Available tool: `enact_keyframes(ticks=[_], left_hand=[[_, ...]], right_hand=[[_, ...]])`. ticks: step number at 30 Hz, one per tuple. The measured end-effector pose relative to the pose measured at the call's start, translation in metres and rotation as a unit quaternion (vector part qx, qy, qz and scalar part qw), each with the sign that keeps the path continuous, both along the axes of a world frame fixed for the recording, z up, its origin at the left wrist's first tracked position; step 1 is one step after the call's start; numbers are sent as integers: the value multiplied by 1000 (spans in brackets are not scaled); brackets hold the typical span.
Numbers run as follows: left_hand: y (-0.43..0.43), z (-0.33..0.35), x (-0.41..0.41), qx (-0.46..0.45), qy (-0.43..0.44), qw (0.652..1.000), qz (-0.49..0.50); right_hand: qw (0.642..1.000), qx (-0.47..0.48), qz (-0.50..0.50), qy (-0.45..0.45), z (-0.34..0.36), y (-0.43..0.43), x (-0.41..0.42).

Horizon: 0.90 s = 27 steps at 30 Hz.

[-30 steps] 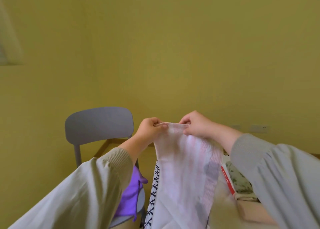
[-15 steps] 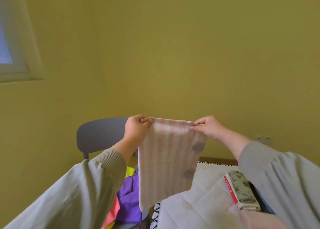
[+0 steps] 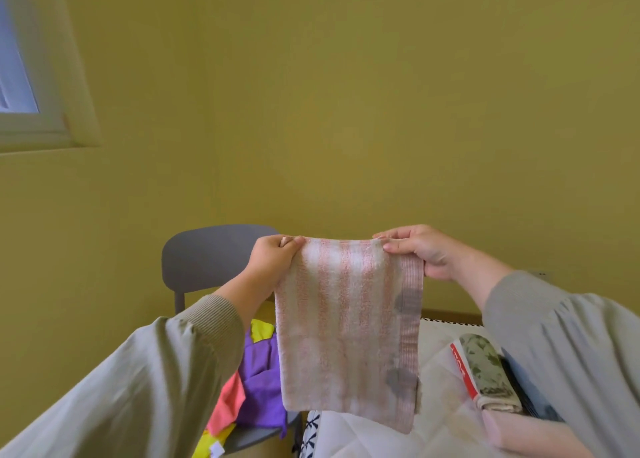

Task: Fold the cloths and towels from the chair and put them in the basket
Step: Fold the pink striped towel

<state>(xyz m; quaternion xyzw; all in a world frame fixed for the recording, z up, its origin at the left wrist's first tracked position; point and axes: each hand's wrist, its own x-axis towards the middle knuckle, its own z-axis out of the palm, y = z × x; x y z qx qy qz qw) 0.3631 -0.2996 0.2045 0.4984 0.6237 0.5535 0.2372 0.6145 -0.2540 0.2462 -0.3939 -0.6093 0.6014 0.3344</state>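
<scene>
Towel: the pink-and-white striped terry towel [image 3: 346, 319] hangs in the air in front of the person, above the near edge of the chair seat and the left edge of the cover, touching neither. Its stripes run vertically. Dark grey blotches [image 3: 408, 300] sit near its right edge. It seems to be doubled over already, since a faint horizontal line crosses it halfway down.
Left hand: the left hand [image 3: 275, 262] pinches the top left corner, with the fingers curled over the hem.
Right hand: the right hand [image 3: 420, 255] grips the top right corner, with the thumb in front.
Chair: the grey moulded chair [image 3: 207, 257] stands behind the left hand. Purple, yellow and coral cloths [image 3: 259, 367] are heaped unfolded on its seat.
Cover: a white quilted cover [image 3: 440, 381] lies under the towel's right side. A folded leaf-printed cloth [image 3: 483, 360] rests towards its right edge.
Basket: not in view.
Step in hand: squaring the towel up for its next fold, with most of the pile yet to do.
Doing it well: keep the top hem taut and level. Bring the two corners together so the side edges meet. Lower the towel onto the cover and smooth it flat before the final fold.
Writing: a red strip label [image 3: 459, 367] on the leaf-printed cloth carries white letters, too slanted to read.
</scene>
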Motion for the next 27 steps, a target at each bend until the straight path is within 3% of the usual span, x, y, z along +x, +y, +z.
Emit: enact_keyframes(ticks=[8, 10, 12, 14, 20, 24, 27], left_hand=[[11, -18, -2, -38, 58, 997, -31], [13, -19, -6, -62, 129, 988, -57], [14, -20, -6, -87, 199, 973, -82], [17, -23, -2, -96, 223, 965, -101], [19, -29, 14, -148, 146, 964, -163], [21, -29, 14, -218, -4, 942, -257], [35, -33, 13, -214, -15, 943, -255]], right_hand=[[999, -34, -31, 28, -30, 8, 11], [992, 73, -80, -72, -38, 13, 13], [952, 192, -117, -208, -44, 18, 16], [929, 231, -118, -263, -49, 22, 18], [915, 209, -90, -333, -56, 23, 34], [959, 109, -67, -255, -54, 23, 47], [964, 77, -53, -248, -56, 34, 51]])
